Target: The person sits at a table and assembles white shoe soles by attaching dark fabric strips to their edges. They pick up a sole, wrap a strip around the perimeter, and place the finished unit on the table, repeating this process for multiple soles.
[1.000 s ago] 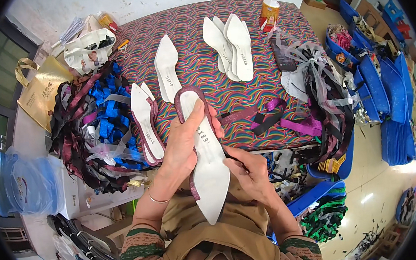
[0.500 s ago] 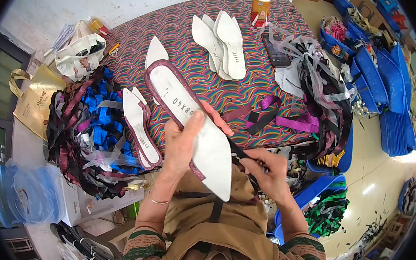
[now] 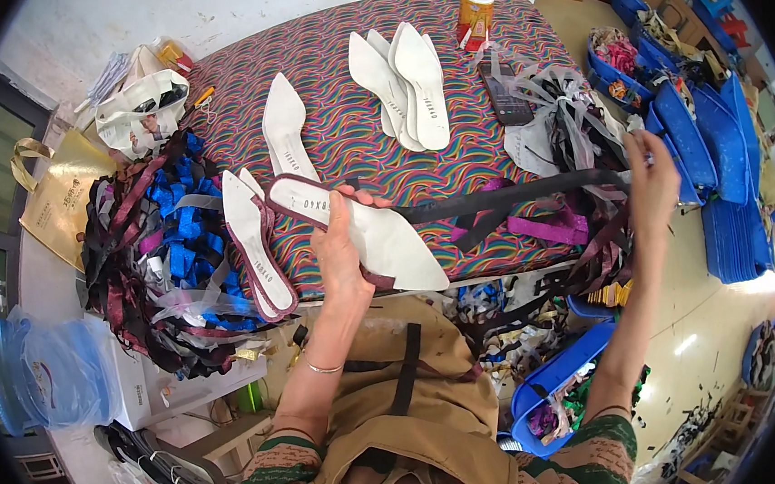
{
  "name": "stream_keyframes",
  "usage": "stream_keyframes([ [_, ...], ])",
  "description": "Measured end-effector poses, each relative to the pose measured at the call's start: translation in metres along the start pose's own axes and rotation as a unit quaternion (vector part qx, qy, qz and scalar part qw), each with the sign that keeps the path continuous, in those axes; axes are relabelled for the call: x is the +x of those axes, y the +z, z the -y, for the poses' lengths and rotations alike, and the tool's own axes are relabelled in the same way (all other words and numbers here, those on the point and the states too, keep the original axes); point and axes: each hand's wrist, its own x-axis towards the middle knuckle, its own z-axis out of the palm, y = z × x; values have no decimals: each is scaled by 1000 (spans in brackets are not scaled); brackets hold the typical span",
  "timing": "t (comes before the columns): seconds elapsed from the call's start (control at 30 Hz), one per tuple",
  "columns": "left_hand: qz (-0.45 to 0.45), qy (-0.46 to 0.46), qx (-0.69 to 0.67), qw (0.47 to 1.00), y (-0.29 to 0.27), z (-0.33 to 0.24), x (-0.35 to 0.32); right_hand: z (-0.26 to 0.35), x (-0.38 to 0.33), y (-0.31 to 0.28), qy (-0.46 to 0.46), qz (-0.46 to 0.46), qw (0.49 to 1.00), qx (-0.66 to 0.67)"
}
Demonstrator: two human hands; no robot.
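Note:
My left hand (image 3: 341,253) is closed round a white pointed shoe insole (image 3: 402,250), thumb on top and fingers beneath. Burgundy glitter trim (image 3: 379,282) edges the insole's rounded heel end and sides; the pointed toe end is bare. A long strip, its black side (image 3: 511,194) showing, stretches from the insole out to the right. At its far end, my right hand (image 3: 655,166) pinches it, arm extended past the table edge. To the left lie trimmed insoles (image 3: 262,265), stacked together. A bare white insole (image 3: 286,127) rests just beyond my left hand.
Several bare insoles (image 3: 419,85) lie stacked farther back. A drink bottle (image 3: 476,15) and a phone (image 3: 505,94) stand or lie at the right. Ribbon heaps (image 3: 192,248) flank the patterned table (image 3: 326,42). Blue bins (image 3: 721,143) stand on the floor, right.
My right hand has swung out and up to the right, drawing the strip taut. The insole in my left hand has tilted flatter and come down, uncovering the bare insole behind it.

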Motion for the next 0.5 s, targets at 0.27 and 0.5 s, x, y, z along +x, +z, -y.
stream_keyframes([
  [0.27, -26, 13, 6, 1000, -12, 14, -2, 153, -182, 57, 439, 375, 527, 624],
  [0.5, -21, 31, 14, 999, -8, 11, -15, 188, -199, 72, 458, 273, 442, 722],
])
